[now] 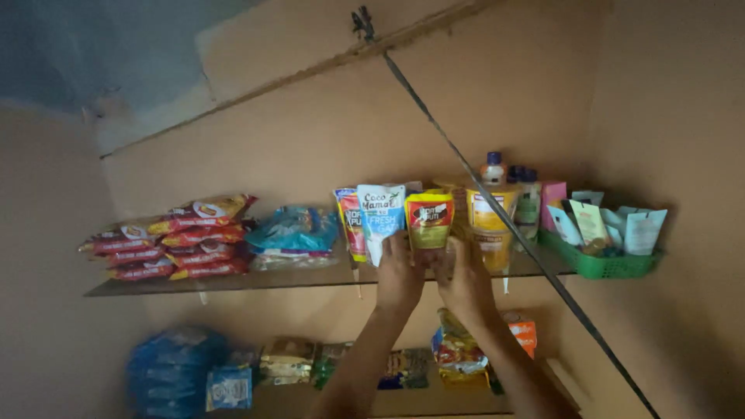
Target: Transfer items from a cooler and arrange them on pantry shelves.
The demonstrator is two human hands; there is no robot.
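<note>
Head view: both your hands are up at the glass shelf (233,281), among the standing pouches.

Your left hand (400,275) is clamped on the foot of the white-and-blue soft pouch (380,217); your right hand (466,283) reaches under the yellow-green pouch (429,221), though whether it grips is hidden. Both pouches stand mid-shelf, beside the yellow tubs (490,221). They look light, floppy and slick, so you'd best hold them low, by the gusset.

Both my forearms reach up and away from me, close together and nearly parallel. My left hand (400,277) is raised with its back toward me, fingers (396,247) curled forward. My right hand (466,281) sits just beside it, almost touching, fingers likewise curled forward.
</note>
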